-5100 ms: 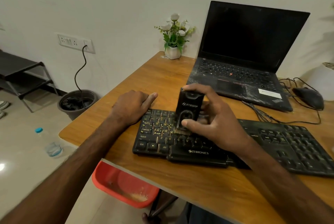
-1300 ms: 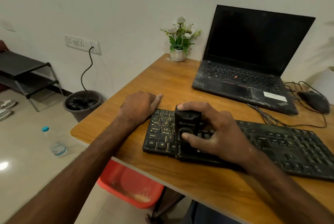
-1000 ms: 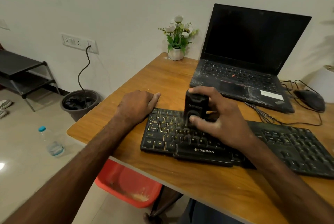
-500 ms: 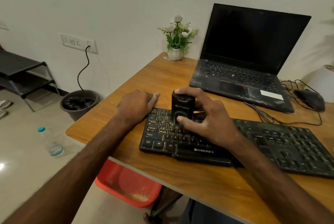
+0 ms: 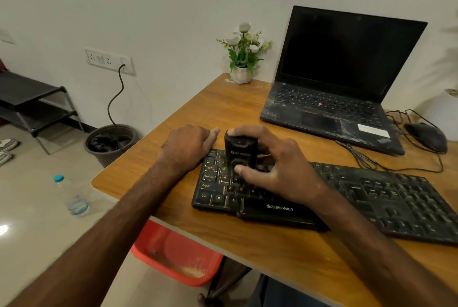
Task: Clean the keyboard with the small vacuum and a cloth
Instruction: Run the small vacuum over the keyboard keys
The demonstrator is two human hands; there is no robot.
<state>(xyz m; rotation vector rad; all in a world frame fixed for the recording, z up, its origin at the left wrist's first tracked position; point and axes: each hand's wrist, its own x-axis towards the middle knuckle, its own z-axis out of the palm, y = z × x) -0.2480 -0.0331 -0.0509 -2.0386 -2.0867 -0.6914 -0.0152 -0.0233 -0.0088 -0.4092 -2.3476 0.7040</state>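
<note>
A red tub (image 5: 173, 254) sat on the floor under the near edge of the wooden table (image 5: 260, 252). On the table, close to the person, lay a long black keyboard (image 5: 371, 202) with dusty keys. The right hand (image 5: 280, 170) was wrapped around the small vacuum (image 5: 239, 155), a little black box standing up on the keys near the left end of the keyboard. Its thumb pressed the near face and its fingers curled over the top and far side. The left hand (image 5: 188, 148) rested on the table at the far left corner of the keyboard, with its thumb pointing toward the vacuum. Its fingers were tucked under, and I could not tell if they were holding the keyboard's edge. Out on the floor to the left stood a water bottle (image 5: 71, 197) with a blue cap. Farther back was a dark bin (image 5: 111, 143), with a black cord going up to a wall socket (image 5: 109, 61). Far on the table sat an open laptop (image 5: 334, 88) with a dark screen. A black mouse (image 5: 426, 136) lay just to its right. A small pot of white flowers (image 5: 244, 58) stood at the far edge by the wall. A low black shelf (image 5: 34, 105) stood far off on the left.
</note>
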